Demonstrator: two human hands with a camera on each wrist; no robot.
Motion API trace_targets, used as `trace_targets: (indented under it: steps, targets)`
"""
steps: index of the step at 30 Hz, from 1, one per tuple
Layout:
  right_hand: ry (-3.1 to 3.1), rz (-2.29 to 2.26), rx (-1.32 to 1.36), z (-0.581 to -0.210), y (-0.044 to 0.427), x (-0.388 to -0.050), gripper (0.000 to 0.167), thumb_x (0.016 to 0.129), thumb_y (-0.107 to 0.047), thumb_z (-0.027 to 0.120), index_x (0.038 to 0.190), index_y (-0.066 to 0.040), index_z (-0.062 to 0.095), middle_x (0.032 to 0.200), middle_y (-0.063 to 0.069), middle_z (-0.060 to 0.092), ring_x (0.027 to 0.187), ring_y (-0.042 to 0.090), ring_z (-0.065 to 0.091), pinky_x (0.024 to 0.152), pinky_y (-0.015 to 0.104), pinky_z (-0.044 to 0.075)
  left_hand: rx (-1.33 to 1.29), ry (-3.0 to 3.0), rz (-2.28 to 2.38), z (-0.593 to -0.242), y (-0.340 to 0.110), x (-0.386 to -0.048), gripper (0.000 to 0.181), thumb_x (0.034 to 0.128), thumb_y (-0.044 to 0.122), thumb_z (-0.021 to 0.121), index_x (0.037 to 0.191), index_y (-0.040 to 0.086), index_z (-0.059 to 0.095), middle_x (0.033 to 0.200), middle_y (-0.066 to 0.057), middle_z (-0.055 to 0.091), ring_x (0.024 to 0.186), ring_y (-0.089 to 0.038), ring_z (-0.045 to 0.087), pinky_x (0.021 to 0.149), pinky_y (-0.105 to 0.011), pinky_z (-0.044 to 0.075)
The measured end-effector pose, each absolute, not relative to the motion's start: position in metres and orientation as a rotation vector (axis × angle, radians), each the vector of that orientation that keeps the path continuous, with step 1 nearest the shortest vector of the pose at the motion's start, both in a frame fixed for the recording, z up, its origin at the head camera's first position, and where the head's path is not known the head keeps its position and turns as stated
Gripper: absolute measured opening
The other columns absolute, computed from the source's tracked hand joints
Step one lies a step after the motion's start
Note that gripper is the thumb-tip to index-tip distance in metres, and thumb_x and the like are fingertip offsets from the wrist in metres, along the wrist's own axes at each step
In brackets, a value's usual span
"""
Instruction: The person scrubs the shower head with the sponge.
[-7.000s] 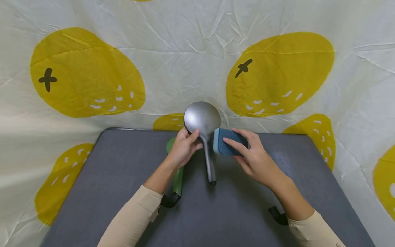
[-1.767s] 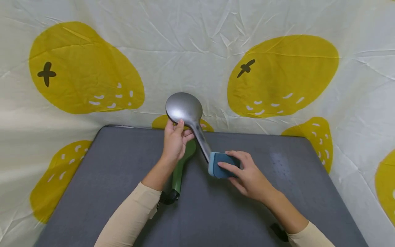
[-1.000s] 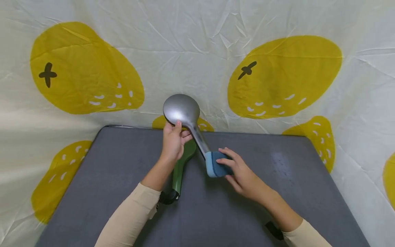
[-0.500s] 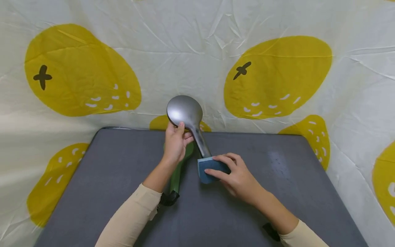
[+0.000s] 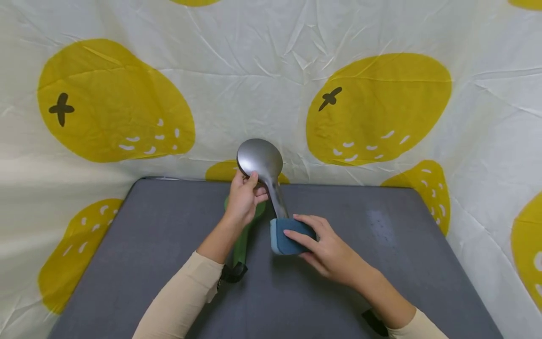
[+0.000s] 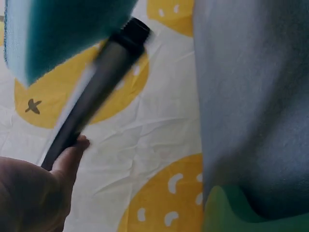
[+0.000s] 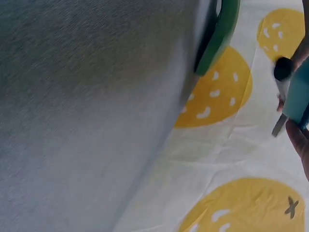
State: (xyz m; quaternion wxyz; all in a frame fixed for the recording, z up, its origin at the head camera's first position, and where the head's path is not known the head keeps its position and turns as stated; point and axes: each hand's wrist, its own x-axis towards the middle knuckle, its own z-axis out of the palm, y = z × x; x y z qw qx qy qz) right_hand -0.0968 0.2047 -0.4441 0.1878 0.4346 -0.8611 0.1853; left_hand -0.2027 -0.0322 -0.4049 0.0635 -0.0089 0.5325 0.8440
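Observation:
A silver handheld shower head (image 5: 260,157) is held up above the table, tilted, its handle slanting down to the right. My left hand (image 5: 243,200) grips it at the lower edge of its round head, thumb on the near side. My right hand (image 5: 330,249) pinches a blue sponge (image 5: 292,235) at the handle's lower end and hides that end in the head view. In the left wrist view the shower head's handle (image 6: 89,96) shows its black end close to the sponge (image 6: 63,34). The right wrist view catches only the edge of the sponge (image 7: 297,94).
A green long-handled thing with a rounded end (image 5: 240,245) lies on the dark grey table (image 5: 347,202), partly behind my left arm. A shiny, wet-looking patch (image 5: 379,226) marks the table at the right. White cloth with yellow fruit shapes (image 5: 254,94) hangs behind.
The sponge has moved from beside the round head down to the handle's end, then a little left. The shower head tilted left earlier; in the last half second it shifted slightly right and down.

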Motion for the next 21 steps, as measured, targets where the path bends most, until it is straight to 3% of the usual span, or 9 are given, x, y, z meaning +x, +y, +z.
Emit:
trace_targets:
  steps: [6, 11, 15, 21]
  targets:
    - [-2.458, 0.600, 1.129, -0.440, 0.222, -0.099, 0.049, 0.109, -0.044, 0.044, 0.149, -0.017, 0.055, 0.153, 0.021, 0.045, 0.137, 0.036, 0.046, 0.106, 0.048, 0.047, -0.056, 1.691, 2.435, -0.410, -0.032, -0.204, 0.046, 0.1120, 0.017, 0.044, 0.157, 0.017, 0.036, 0.140, -0.023, 0.058, 0.099, -0.023, 0.071, 0.088, -0.046, 0.059]
    - [-2.478, 0.622, 1.040, -0.442, 0.237, -0.100, 0.052, 0.108, -0.048, 0.044, 0.148, -0.017, 0.055, 0.153, 0.020, 0.046, 0.136, 0.035, 0.045, 0.108, 0.037, 0.043, -0.077, 1.709, 2.365, -0.422, -0.027, -0.205, 0.044, 0.1111, 0.015, 0.047, 0.154, 0.013, 0.041, 0.121, -0.017, 0.063, 0.086, -0.018, 0.067, 0.093, -0.049, 0.057]
    - [-2.477, 0.634, 1.013, -0.444, 0.245, -0.102, 0.054, 0.108, -0.049, 0.044, 0.149, -0.015, 0.055, 0.152, 0.020, 0.046, 0.136, 0.036, 0.046, 0.108, 0.037, 0.042, -0.107, 1.672, 2.329, -0.435, -0.022, -0.207, 0.042, 0.1105, 0.012, 0.047, 0.152, 0.007, 0.043, 0.109, -0.010, 0.062, 0.079, -0.016, 0.066, 0.096, -0.051, 0.056]
    - [-2.455, 0.635, 0.998, -0.447, 0.253, -0.105, 0.054, 0.108, -0.048, 0.044, 0.149, -0.014, 0.054, 0.151, 0.021, 0.048, 0.132, 0.036, 0.048, 0.108, 0.034, 0.039, -0.138, 1.642, 2.251, -0.457, -0.011, -0.212, 0.039, 0.1094, 0.012, 0.051, 0.147, 0.004, 0.048, 0.097, -0.006, 0.062, 0.073, -0.016, 0.063, 0.088, -0.043, 0.059]
